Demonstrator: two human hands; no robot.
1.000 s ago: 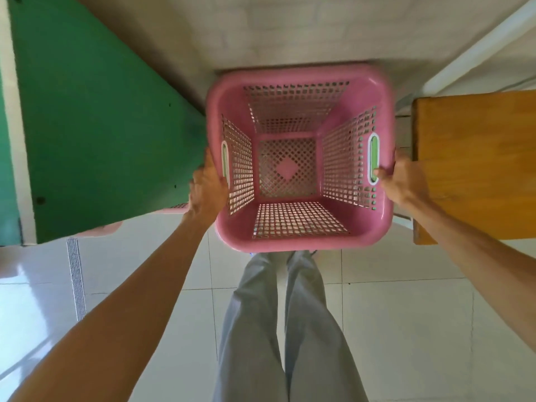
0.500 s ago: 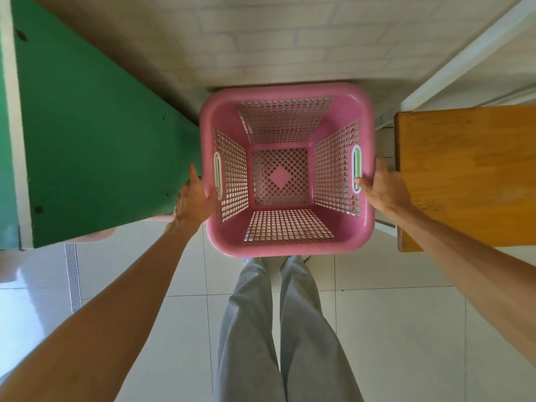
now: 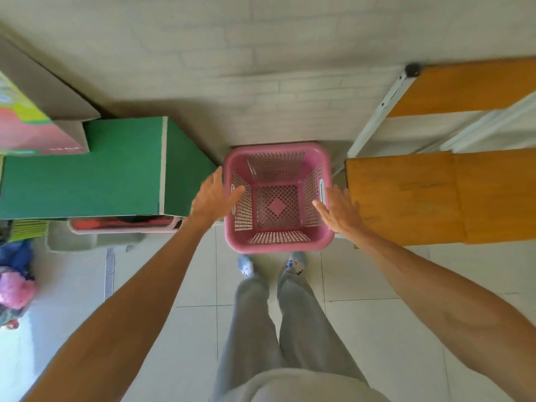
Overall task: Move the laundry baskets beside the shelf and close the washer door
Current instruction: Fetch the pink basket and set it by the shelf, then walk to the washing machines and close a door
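Pink laundry basket [image 3: 278, 242] frame center on tiled floor, between green cabinet [image 3: 87, 175] and wooden shelf [image 3: 435, 198], left hand [image 3: 213, 195] and right hand [image 3: 338, 211] spread, gripping nothing, hovering at basket sides.

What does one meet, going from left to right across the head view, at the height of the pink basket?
green shelf → left hand → pink basket → right hand → wooden table
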